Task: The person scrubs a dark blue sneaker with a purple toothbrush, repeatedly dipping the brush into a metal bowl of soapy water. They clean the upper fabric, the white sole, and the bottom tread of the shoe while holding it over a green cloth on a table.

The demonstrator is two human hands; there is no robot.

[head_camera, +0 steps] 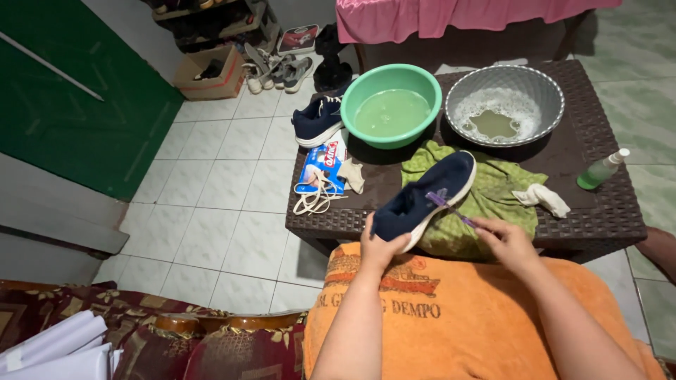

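left hand [380,248] holding navy shoe [424,197], right hand [505,241] holding toothbrush [448,206]

A navy shoe [422,197] with a white sole lies tilted on its side over a green cloth, heel end lifted. A purple toothbrush [448,205] rests slantwise against its sole edge.

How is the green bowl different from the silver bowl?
The green bowl is smooth plastic; the silver bowl is shiny metal dotted with holes. The green bowl holds cloudy greenish water with no foam; the silver bowl holds white foam around a small puddle. Both are round and sit on the dark woven table.
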